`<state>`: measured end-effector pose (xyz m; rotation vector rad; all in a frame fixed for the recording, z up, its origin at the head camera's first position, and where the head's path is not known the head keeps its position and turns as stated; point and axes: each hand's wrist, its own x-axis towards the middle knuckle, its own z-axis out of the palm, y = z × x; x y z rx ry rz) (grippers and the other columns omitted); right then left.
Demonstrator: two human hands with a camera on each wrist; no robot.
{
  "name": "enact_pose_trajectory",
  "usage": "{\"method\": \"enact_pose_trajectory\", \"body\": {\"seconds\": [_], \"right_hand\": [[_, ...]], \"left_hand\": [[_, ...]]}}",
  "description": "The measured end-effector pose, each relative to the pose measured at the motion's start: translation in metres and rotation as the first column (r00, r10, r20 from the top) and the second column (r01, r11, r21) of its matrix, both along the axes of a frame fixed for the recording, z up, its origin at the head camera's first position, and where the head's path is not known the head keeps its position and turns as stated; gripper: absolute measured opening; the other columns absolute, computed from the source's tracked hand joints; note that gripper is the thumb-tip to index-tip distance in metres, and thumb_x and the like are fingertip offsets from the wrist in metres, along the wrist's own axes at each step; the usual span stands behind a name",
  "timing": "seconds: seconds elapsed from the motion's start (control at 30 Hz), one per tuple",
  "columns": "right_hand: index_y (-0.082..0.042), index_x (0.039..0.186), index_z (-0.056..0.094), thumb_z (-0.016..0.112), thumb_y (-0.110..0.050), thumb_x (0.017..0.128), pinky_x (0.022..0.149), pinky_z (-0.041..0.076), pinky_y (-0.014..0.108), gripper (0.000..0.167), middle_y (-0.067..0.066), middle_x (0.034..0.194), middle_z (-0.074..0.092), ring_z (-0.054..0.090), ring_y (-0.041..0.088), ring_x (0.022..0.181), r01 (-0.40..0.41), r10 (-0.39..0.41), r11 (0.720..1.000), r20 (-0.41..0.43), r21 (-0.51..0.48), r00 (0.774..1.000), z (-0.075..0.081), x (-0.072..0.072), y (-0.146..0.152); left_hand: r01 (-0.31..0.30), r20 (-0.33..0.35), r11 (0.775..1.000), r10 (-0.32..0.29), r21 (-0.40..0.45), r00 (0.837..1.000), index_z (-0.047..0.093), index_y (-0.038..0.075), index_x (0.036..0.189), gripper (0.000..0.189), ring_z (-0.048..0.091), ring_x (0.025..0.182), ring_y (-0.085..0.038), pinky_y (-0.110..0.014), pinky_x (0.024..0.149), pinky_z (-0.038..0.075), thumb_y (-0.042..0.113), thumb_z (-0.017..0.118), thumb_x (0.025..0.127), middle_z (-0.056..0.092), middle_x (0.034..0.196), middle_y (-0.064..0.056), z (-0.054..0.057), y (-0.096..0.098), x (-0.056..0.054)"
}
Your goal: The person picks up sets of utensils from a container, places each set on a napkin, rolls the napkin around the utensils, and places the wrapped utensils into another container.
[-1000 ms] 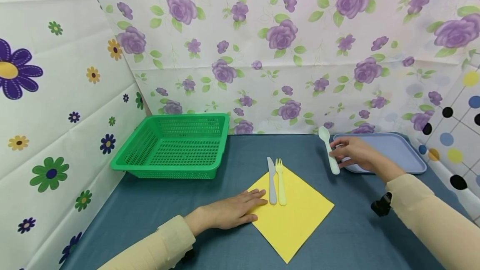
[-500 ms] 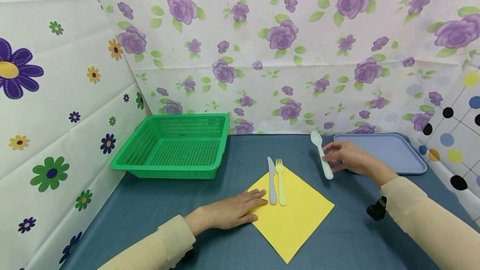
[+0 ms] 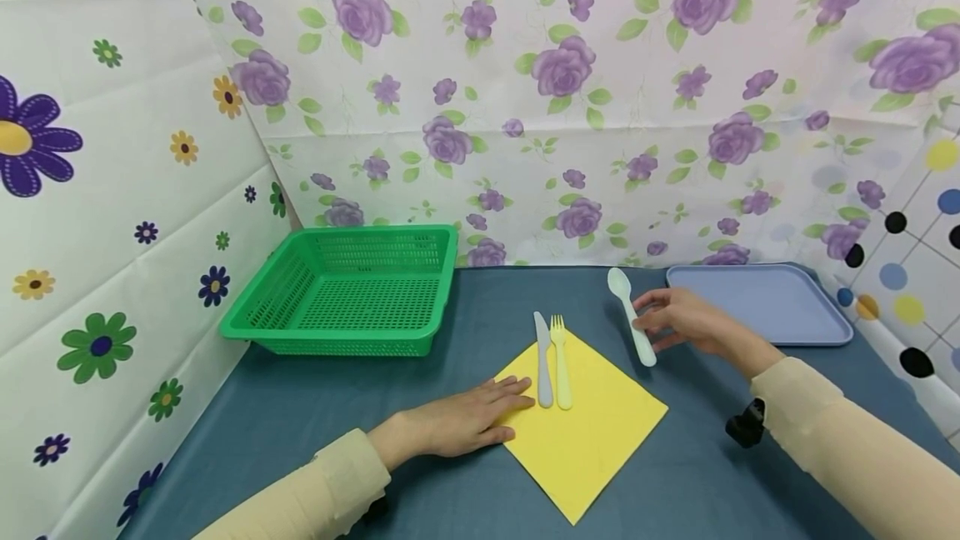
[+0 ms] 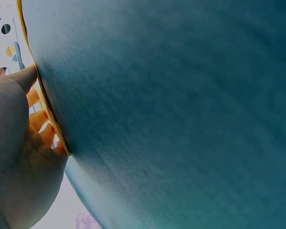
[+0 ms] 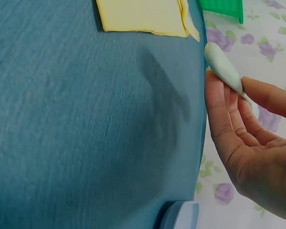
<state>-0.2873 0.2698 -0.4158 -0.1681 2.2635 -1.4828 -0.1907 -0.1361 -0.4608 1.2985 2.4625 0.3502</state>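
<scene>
A pale mint spoon (image 3: 632, 317) is pinched in my right hand (image 3: 690, 323), raised above the cloth, its bowl pointing away from me. In the right wrist view, thumb and fingers grip the spoon (image 5: 224, 69) by its handle. My left hand (image 3: 472, 419) rests with extended fingers on the left corner of a yellow napkin (image 3: 600, 432). On that napkin lie a grey knife (image 3: 544, 365) and, just right of it, a pale yellow fork (image 3: 561, 369), side by side with their tips past its far corner. The fingertips of my left hand are close to the knife.
A green basket (image 3: 360, 348) with perforated walls stands at the back left. At the back right lies a light blue tray (image 3: 772, 307). Dark blue cloth (image 3: 465, 498) covers the table, and flowered sheets hang behind it and at the left.
My right hand has carried the spoon leftward and slightly nearer, away from the tray and toward the napkin. The left hand, napkin, knife and fork have stayed in place.
</scene>
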Motion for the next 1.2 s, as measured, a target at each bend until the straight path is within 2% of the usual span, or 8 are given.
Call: {"method": "enact_pose_trajectory", "body": {"seconds": [0.6,1.2], "right_hand": [[0.005,0.136,0.053,0.073,-0.017,0.098,0.078,0.064,0.045,0.048,0.013,0.105,0.069,0.066,0.027,0.090,-0.034,0.036,0.999,0.045,-0.030,0.998,-0.010,0.009,-0.027],[0.007,0.134,0.056,0.072,-0.012,0.098,0.071,0.065,0.043,0.044,0.017,0.094,0.073,0.072,0.028,0.081,-0.025,0.032,0.997,0.116,-0.067,0.993,-0.027,0.022,-0.058]], "left_hand": [[-0.013,0.012,1.000,0.013,-0.001,1.000,0.029,0.021,0.166,0.057,0.009,0.160,-0.015,-0.037,0.129,0.015,0.044,0.037,0.114,0.012,0.175,0.003,0.002,0.001,0.001],[-0.009,-0.002,1.000,0.009,0.003,1.000,0.029,0.021,0.166,0.056,0.009,0.160,-0.016,-0.038,0.129,0.016,0.043,0.037,0.114,0.011,0.175,0.002,0.001,0.000,0.001]]}}
